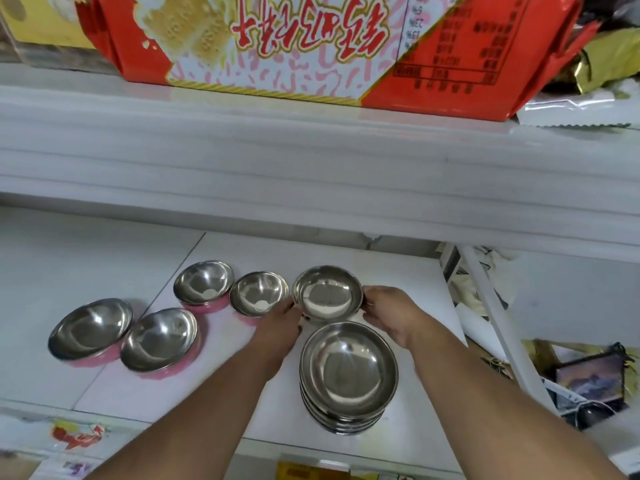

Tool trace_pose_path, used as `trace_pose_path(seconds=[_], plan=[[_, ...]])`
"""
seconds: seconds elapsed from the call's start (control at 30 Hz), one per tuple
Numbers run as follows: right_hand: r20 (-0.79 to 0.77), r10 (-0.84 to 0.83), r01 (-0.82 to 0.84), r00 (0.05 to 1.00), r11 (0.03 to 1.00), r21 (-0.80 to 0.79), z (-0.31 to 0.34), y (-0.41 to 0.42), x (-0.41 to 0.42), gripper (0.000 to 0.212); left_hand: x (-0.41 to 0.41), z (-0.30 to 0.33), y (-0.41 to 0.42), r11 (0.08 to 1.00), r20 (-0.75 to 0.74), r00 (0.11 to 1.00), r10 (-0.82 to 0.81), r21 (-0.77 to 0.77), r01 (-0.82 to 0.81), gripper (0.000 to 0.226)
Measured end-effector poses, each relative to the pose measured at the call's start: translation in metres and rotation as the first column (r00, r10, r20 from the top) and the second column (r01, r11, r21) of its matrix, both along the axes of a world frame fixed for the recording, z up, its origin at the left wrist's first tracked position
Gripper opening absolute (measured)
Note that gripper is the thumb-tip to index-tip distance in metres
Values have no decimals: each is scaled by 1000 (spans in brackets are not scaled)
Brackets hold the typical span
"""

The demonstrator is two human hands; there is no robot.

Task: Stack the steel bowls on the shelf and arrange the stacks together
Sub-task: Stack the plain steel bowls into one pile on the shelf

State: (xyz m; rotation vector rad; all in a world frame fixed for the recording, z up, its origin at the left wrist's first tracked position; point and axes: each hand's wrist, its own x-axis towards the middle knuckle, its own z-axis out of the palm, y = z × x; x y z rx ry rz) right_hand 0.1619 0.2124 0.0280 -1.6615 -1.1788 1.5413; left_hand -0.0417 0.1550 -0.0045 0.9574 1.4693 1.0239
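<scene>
A small stack of shallow steel bowls [327,293] stands on the white shelf [173,393], held between both hands. My left hand [278,329] grips its left rim and my right hand [389,311] grips its right rim. Just in front stands a taller stack of wider steel bowls [349,372]. To the left sit several steel bowls with pink outsides: one pair [204,284] [259,293] further back and one pair [90,328] [159,338] nearer the left.
The upper shelf edge [311,168] hangs low over the bowls, carrying a large red biscuit pack [311,46]. A white metal upright [498,323] and clutter, including a framed picture [590,379], lie to the right. The shelf's front edge runs along the bottom.
</scene>
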Motion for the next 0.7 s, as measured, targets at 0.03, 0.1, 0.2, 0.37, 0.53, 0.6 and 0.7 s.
trace_pose_path(seconds=[0.03,0.1,0.2,0.37,0.53,0.6,0.7], plan=[[-16,-9,9,1000,1000,29,8,-1,1,26,0,8,1,1000,28,999,23,1,-23,27],[-30,-24,27,999,995,95,23,-5,5,31,2,29,-1,999,12,1000,27,45,-28,28],[-59,-109,120,992,967,224,45,-17,10,33,5,65,-15,988,-24,1000,4,155,0,37],[-94,-221,240,971,915,326,67,-62,15,34,4,96,-49,962,-66,996,-54,263,70,52],[-31,-270,263,962,900,347,70,-123,16,36,0,86,-83,968,-123,991,-55,238,83,51],[-27,-287,279,958,903,327,65,-140,16,35,0,83,-99,968,-152,985,-78,223,112,56],[2,-294,279,956,911,304,54,-159,17,35,-1,74,-116,970,-217,970,-114,189,156,54]])
